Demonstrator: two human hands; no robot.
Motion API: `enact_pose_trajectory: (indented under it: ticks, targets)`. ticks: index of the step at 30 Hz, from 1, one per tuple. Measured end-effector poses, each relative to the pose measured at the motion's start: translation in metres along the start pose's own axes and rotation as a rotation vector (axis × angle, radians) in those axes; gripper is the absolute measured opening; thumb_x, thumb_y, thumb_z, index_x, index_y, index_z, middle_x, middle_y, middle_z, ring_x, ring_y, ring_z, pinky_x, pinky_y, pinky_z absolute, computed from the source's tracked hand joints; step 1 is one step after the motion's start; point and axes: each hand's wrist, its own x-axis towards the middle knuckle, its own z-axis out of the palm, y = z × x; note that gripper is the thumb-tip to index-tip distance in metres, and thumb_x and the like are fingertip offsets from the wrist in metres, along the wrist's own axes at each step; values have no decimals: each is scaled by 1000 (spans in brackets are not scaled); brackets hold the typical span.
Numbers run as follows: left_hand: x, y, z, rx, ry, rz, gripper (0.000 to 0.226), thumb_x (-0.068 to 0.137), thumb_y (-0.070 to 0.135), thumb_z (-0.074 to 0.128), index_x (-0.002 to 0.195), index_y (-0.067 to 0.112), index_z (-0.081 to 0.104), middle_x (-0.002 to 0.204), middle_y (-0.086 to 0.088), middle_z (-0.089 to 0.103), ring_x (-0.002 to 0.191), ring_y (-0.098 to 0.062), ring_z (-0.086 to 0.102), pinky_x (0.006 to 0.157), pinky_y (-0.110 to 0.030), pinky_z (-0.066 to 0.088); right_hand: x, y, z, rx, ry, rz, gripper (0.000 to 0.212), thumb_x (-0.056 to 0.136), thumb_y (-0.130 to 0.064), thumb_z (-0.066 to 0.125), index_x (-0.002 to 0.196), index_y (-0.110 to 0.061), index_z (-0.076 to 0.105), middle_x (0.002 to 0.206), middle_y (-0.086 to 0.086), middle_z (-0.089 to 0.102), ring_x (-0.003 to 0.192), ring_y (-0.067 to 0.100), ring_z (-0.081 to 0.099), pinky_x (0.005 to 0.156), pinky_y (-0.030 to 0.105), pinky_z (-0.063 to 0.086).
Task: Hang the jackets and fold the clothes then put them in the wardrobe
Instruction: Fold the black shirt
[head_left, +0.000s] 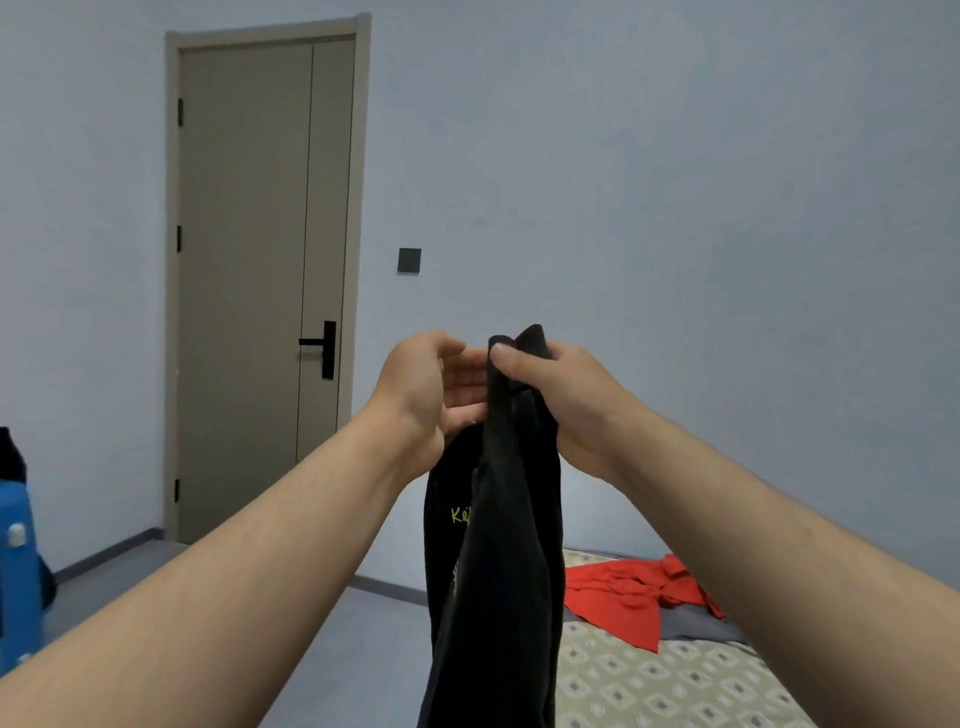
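Black garment (498, 545): held up in the air in front of the person, between the two hands. It hangs straight down in a long, bunched fold past the bottom edge of the view. Yellow-green lettering (460, 515) shows on its left side, cut off by a fold.
Where it is: over the near edge of the bed (675, 686) and the floor (353, 649); whether its lower end touches either is out of view.
Right hand (566, 400): grasping the garment's top; the thumb (506, 358) presses the cloth from the near side, the fingers are wrapped behind it, and a peak of fabric sticks up above the grip.
Left hand (421, 389): released, palm turned toward the garment, fingers (467, 364) nearly straight and reaching to the cloth's left edge, thumb raised clear of it. The fingertips are hidden by the cloth.
Forearms: both bare, stretched forward and upward.
Red garment (623, 592): lying crumpled on the bed, to the right of the hanging black cloth and apart from it.
Grey cloth (696, 626): flat on the bed, partly under the red one.
Bed cover: pale with a diamond pattern.
Door (249, 260): closed, beige, in the far wall, with a black handle (319, 345).
Wall switch (409, 260): dark square just right of the door frame.
Blue object (18, 571): at the left edge, cropped.
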Motion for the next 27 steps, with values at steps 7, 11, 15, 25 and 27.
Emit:
enact_pose_trajectory:
  ticks: [7, 11, 15, 25, 27]
  targets:
    - [3, -9, -20, 195, -150, -49, 48, 62, 5, 40, 97, 10, 72, 99, -9, 76, 79, -16, 69, 69, -26, 51, 3, 9, -15, 62, 181, -2, 18, 84, 2, 54, 77, -6, 69, 73, 14, 66, 63, 26, 65, 59, 36, 57]
    - [11, -17, -32, 611, 30, 304, 32, 79, 0, 48, 74, 24, 69, 72, 7, 67, 64, -8, 59, 55, -16, 43, -2, 18, -29, 120, 71, 39, 25, 86, 6, 45, 88, -3, 68, 77, 15, 66, 69, 27, 67, 63, 38, 60]
    - [20, -16, -47, 788, -227, 82, 37, 73, 0, 43, 66, 24, 70, 68, 3, 67, 71, -17, 62, 64, -29, 46, -3, 29, -37, 145, 36, 28, 29, 85, 8, 43, 89, -8, 67, 71, 7, 66, 61, 17, 66, 54, 29, 55]
    - [7, -33, -55, 1435, -774, -57, 33, 88, 3, 64, 73, 33, 68, 66, 16, 66, 61, 4, 63, 53, -11, 47, -4, 52, -45, 116, 40, 75, 31, 65, -3, 52, 86, -14, 72, 73, 9, 65, 63, 20, 63, 62, 33, 56]
    - [6, -33, -56, 1408, -690, -5, 27, 90, 12, 65, 72, 32, 68, 66, 15, 65, 60, 2, 62, 54, -13, 48, -4, 52, -47, 112, 57, 67, 31, 63, -4, 53, 86, -14, 72, 73, 9, 65, 63, 20, 63, 60, 33, 56]
